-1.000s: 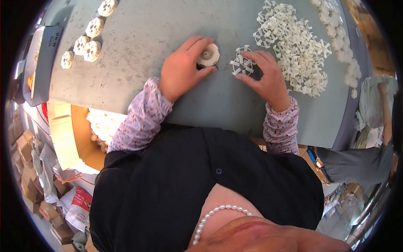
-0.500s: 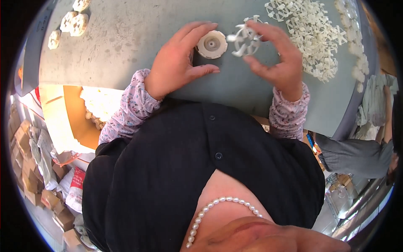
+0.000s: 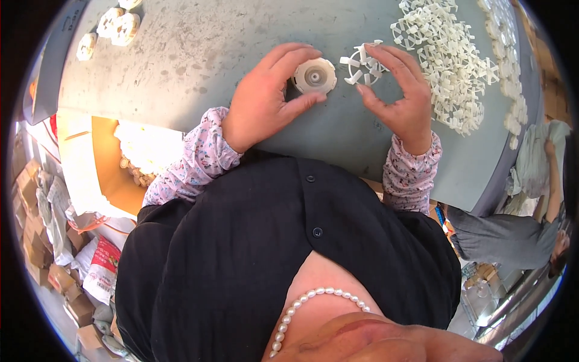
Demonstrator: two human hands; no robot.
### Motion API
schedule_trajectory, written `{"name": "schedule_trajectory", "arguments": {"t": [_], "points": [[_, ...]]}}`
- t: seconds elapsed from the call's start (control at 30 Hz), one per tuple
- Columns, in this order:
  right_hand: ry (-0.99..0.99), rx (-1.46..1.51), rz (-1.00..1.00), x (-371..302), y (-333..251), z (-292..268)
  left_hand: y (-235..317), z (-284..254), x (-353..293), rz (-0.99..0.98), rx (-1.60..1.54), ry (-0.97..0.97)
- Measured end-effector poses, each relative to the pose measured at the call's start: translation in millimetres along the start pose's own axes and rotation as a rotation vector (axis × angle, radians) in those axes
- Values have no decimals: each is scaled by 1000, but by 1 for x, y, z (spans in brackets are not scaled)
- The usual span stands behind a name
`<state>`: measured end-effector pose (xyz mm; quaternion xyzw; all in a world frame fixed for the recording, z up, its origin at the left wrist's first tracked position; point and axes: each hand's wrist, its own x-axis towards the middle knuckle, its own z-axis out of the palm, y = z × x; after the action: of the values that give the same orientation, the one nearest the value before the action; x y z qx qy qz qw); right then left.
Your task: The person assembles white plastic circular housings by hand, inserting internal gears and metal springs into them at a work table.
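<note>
My left hand (image 3: 265,96) curls round a round cream-coloured plastic part (image 3: 315,84) with a notched rim and a stepped hollow centre. Its fingers lie along the far left side and the thumb is at the near edge. Just to the right, my right hand (image 3: 405,90) pinches a thin white plastic ring (image 3: 354,76) with several flat tabs sticking out, gripped between fingertips and thumb at its right side. A small gap separates ring and round part. The ring appears held over the grey tabletop (image 3: 199,72).
A heap of similar white tabbed rings (image 3: 449,72) spreads at the right. Beyond it, stacked pale round parts (image 3: 512,78) line the table's right edge. Several round assemblies (image 3: 125,29) sit far left. An open carton (image 3: 105,163) of pale parts stands left; another person (image 3: 506,235) is at right.
My left thumb has closed in to the round part's near edge. The ring in my right hand has turned to show its open face more. The whole view has shifted slightly.
</note>
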<state>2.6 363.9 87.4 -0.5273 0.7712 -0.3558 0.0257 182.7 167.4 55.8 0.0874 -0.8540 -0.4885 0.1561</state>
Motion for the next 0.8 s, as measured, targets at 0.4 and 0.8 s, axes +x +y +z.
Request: {"name": "schedule_trajectory", "arguments": {"t": [0.4, 0.8], "points": [[-172, 223, -58, 2, -18, 18, -3, -11, 0, -32, -141, -134], [-174, -15, -69, 2, -29, 33, 6, -10, 4, -244, -181, -170]]}}
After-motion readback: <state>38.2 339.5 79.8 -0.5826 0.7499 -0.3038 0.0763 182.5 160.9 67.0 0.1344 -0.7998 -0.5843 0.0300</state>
